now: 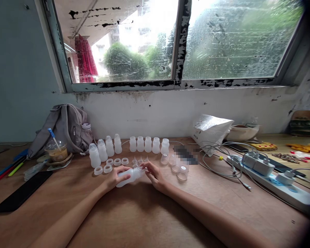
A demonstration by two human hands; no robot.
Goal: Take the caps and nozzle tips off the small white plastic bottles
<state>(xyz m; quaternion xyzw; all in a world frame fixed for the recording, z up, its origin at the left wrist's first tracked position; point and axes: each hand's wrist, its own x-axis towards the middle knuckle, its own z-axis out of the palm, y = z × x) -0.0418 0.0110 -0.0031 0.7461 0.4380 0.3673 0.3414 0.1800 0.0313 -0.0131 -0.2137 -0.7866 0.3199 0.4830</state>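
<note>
A translucent white baby bottle (126, 178) lies tilted just above or on the table, its top pointing right. My left hand (118, 177) is wrapped around its body. At the bottle's top end, the fingers of my right hand (155, 176) close on a clear cap (138, 171), partly hidden by them. Just behind stand several clear nipples (141, 161). White screw rings (107, 168) lie left of them. Clear dome caps (182, 173) sit to the right of my right hand.
Capped bottles (102, 150) stand at the back left, open bottles (148, 144) along the back. A drink cup (56, 151), black case (23, 191) and grey backpack (64, 127) are left. Cables (217, 162) and a power strip (271, 179) occupy the right.
</note>
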